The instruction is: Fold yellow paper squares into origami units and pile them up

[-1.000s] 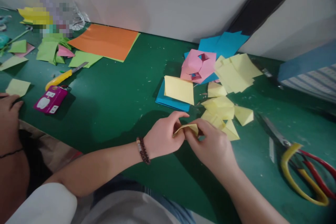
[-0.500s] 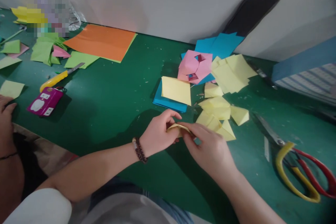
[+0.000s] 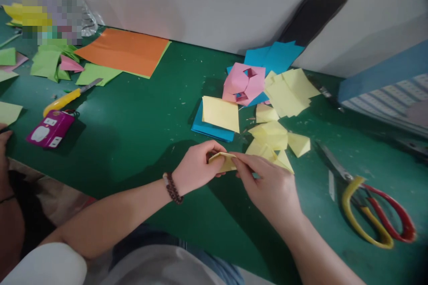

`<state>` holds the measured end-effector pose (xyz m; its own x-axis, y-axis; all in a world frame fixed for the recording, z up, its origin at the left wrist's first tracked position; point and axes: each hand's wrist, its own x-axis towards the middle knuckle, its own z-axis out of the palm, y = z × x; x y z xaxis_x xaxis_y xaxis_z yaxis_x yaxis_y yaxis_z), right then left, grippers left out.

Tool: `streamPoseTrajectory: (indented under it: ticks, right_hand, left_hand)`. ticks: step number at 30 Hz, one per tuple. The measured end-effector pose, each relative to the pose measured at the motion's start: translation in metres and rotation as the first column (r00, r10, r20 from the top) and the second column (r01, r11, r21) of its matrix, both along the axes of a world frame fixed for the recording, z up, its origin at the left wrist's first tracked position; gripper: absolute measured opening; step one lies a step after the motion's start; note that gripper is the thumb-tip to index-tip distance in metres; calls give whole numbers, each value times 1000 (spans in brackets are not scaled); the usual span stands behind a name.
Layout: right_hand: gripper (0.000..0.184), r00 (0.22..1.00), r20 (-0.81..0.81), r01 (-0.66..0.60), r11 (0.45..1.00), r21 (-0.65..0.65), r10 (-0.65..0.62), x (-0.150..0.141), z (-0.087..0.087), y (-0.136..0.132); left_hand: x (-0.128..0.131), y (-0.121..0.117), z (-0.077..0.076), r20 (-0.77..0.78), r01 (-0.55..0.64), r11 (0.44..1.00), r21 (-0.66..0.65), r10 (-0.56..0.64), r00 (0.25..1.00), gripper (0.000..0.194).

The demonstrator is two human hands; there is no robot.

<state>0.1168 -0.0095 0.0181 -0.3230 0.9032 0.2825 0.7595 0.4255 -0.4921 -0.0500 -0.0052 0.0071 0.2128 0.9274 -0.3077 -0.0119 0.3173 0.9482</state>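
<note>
A small folded piece of pale yellow paper is held between both hands just above the green table. My left hand grips its left end, thumb on the near face and fingers curled behind. At the right end, my right hand pinches it between thumb and fingers. Beyond the hands lie a yellow square sheet and a folded blue paper under it. Folded yellow paper pieces sit right beside my right hand. A pink folded paper shape rests farther back.
Large scissors with red and yellow handles lie at the right. A yellow-handled cutter and a purple box are at the left, near another person's hand. Orange paper and a blue box stand farther off.
The view has shifted a little, so the table things appear slightly farther left. In my fingers the yellow paper has turned, showing more of its near face. Both hands still hold it.
</note>
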Motion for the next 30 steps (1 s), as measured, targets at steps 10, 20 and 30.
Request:
streamPoseTrajectory:
  ticks: [10,20,30]
  right_hand:
    - [14,987,109,-141,961,236,118,-1,3,1]
    - [15,957,220,-260,890,375,187,-2,2,0]
    - [4,976,203,-166,877,450,81,-4,1,-4]
  left_hand:
    - [-1,5,2,7,-23,994,-109,24,1000,10]
    - [-2,8,-3,-55,-99,993,-64,96,994,10]
    - [0,4,-4,-30,-39,997,-59,37,999,4]
